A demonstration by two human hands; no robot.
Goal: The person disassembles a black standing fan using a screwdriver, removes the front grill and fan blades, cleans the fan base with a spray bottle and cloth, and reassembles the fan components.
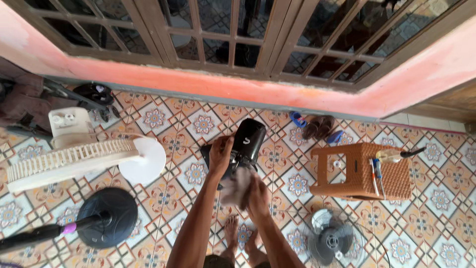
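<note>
Left hand [220, 155] has its fingers wrapped around the black fan motor housing [246, 141], held up mid-frame above the tiled floor [198, 124]. Right hand [257, 191] pinches a pale cloth [235, 187] against the housing's underside. Brown wicker stool [364, 171] at 3 o'clock, white fan grille [69, 161] at 9, round black base [106, 217] at 8.

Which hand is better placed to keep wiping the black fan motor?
Probably the right hand: it holds the cloth against the black fan motor. The left hand grips the motor's side, steadying it.
</note>
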